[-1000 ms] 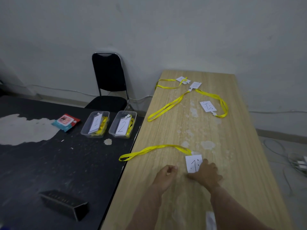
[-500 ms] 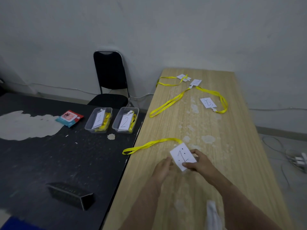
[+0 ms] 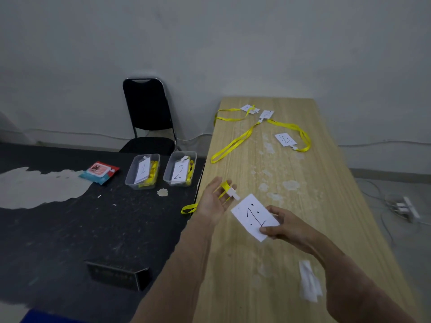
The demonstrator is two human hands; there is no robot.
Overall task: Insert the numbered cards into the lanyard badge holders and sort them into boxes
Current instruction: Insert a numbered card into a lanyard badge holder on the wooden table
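Over the wooden table (image 3: 326,217) my right hand (image 3: 288,226) pinched the badge marked 1 (image 3: 253,214) by its corner; my left hand (image 3: 213,202), fingers spread, carried its yellow lanyard (image 3: 188,209), probably to lift both toward box 1 (image 3: 131,177)

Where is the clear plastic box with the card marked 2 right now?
Head view, left of centre: the clear plastic box marked 2 sits on the black table, just right of the clear box marked 1, near the wooden table.
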